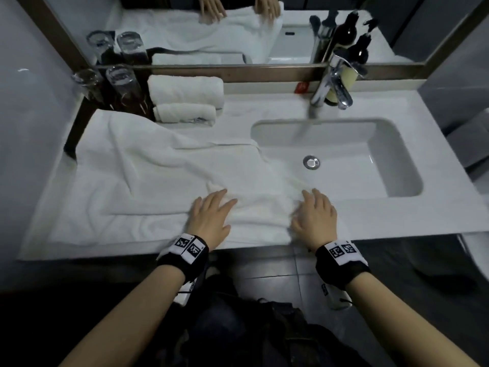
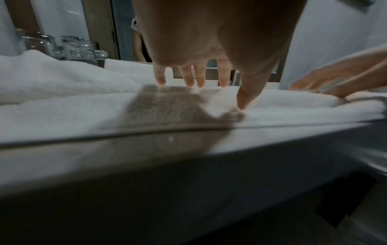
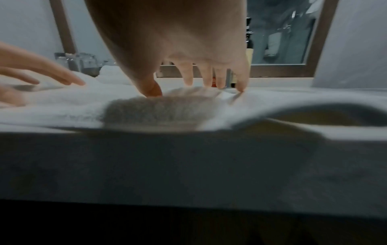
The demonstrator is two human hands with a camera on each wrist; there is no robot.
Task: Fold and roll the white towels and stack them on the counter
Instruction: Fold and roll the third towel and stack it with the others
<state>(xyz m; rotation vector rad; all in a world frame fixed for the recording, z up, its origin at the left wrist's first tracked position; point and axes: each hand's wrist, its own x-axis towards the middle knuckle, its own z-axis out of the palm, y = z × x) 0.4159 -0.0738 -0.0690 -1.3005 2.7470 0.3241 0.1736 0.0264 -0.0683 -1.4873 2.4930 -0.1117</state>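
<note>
Head view: white towel (image 1: pixel 164 181) spread, rumpled, across the left part of the counter (image 1: pixel 412 221), right end slumping over the sink (image 1: pixel 397 160) rim at about 3 o'clock from the cloth's middle. Near edge doubled into a folded band along the counter front. Left hand (image 1: pixel 211 215) palm down on that band at 6 o'clock of the towel, fingers straight and fanned apart, gripping nothing. Right hand (image 1: pixel 315 218) flat just beside it at 3 o'clock, fingers straight and slightly parted, thumb tucked inward against a ridge of bunched cloth.

Left wrist view: fingertips (image 2: pixel 161 81) and thumb resting on the terry, spaced apart, shadow beneath the palm. Right wrist view: fingertips (image 3: pixel 188 81) lowered to the cloth, thumb pressed down into it, towel edge curling up off the counter at 4 o'clock.

At 11 o'clock from the hands, two rolled towels (image 1: pixel 185 102) stacked against the back ledge, larger above the smaller. Beside them at 9 o'clock, two glasses (image 1: pixel 105 83) upside down. Faucet (image 1: pixel 330 86) at 12 o'clock of the sink, drain (image 1: pixel 311 162) in the basin floor. Mirror (image 1: pixel 238 27) along the back wall, reflecting hands and towel.
</note>
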